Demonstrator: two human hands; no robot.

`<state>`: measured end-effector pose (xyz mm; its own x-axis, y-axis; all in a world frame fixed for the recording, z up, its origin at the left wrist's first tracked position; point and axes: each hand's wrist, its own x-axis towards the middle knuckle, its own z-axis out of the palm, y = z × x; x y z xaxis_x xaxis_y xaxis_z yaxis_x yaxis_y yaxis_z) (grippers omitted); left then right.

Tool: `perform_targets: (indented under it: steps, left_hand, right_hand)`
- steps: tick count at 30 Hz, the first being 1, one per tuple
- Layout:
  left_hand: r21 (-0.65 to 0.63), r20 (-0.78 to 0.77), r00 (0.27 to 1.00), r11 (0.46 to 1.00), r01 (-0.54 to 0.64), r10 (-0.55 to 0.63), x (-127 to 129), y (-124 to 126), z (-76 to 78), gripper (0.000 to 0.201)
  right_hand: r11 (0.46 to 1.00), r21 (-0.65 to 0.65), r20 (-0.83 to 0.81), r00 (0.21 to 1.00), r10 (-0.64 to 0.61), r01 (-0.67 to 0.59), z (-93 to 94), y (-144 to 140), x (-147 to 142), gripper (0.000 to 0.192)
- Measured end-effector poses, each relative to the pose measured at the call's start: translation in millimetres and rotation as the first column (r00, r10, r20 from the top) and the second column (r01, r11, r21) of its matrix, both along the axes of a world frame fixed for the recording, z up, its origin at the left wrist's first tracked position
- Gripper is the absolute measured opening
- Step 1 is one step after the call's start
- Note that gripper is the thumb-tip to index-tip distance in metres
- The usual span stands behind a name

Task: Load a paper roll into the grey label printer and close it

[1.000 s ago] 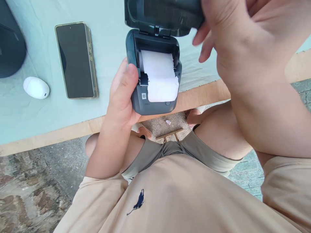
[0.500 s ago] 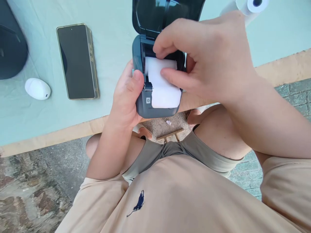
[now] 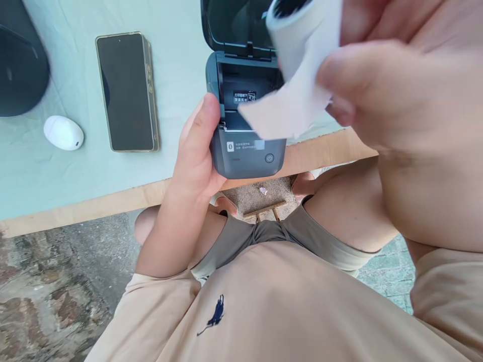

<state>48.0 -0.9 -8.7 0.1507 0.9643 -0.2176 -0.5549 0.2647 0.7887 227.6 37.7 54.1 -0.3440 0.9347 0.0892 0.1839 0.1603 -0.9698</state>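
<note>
My left hand (image 3: 198, 148) grips the left side of a dark blue-grey label printer (image 3: 249, 158), thumb along its edge. The printer's lid (image 3: 236, 25) stands raised, and its bare paper bay shows a small printed sticker inside. Close to the camera, my right hand (image 3: 388, 95) pinches a white paper roll (image 3: 302, 45) by its side. A loose paper end hangs from the roll over the printer's right part and hides some of the bay. My right fingers are partly blurred and cut off by the frame's top edge.
A smartphone (image 3: 126, 93) in a clear case lies on the pale green tablecloth (image 3: 177, 50), left of the printer. Further left are a white rounded case (image 3: 63, 132) and a large dark object (image 3: 20, 65). The table's wooden edge (image 3: 124, 201) runs in front of my lap.
My right hand has lifted the paper roll out of the printer and brought it up and right, closer to the camera. My left hand keeps its hold on the printer.
</note>
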Motion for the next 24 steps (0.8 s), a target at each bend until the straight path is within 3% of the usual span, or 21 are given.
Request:
perform_targets:
  steps: [2, 4, 5, 6, 8, 10, 14, 18, 24]
  left_hand:
    - [-0.009, 0.034, 0.998, 0.999, 0.054, -0.053, -3, 2, 5.8, 0.034]
    - [-0.003, 0.073, 0.994, 0.996, 0.086, -0.085, -5, 4, 8.3, 0.036]
    - [-0.003, 0.081, 0.992, 0.995, 0.097, -0.097, -6, 5, 8.2, 0.037]
    - [-0.006, 0.080, 0.991, 0.994, 0.105, -0.105, -6, 6, 7.6, 0.037]
    - [-0.015, 0.064, 0.991, 0.993, 0.120, -0.119, -6, 6, 5.9, 0.034]
    - [-0.031, 0.037, 0.993, 0.993, 0.111, -0.110, -5, 6, 5.0, 0.033]
    - [-0.046, -0.017, 0.996, 0.995, 0.091, -0.092, -3, 6, 5.7, 0.035]
    - [-0.034, 0.002, 0.995, 0.995, 0.099, -0.099, -3, 7, 4.5, 0.035]
    - [-0.017, 0.019, 0.993, 0.993, 0.115, -0.115, -3, 7, 6.2, 0.038]
  right_hand:
    - [0.984, -0.129, -0.097, 0.986, -0.136, 0.123, -9.8, 5, 1, 0.046]
    - [0.946, -0.295, -0.080, 0.984, -0.162, 0.131, -22.9, 10, 5, 0.048]
    - [0.944, -0.306, -0.070, 0.986, -0.154, 0.125, -29.4, 11, 9, 0.050]
    - [0.960, -0.249, -0.036, 0.989, -0.143, 0.129, -35.3, 12, 12, 0.051]
    - [0.992, -0.003, 0.085, 0.988, -0.125, 0.126, -44.0, 10, 21, 0.048]
    - [0.973, 0.221, 0.213, 0.971, -0.109, 0.061, -48.5, 6, 28, 0.043]
    - [0.928, 0.359, 0.410, 0.910, -0.061, -0.099, -50.3, -3, 37, 0.041]
    - [0.906, 0.414, 0.457, 0.881, -0.121, -0.090, -55.4, -2, 46, 0.044]
    - [0.967, 0.233, 0.560, 0.827, -0.047, -0.103, -68.4, 5, 49, 0.058]
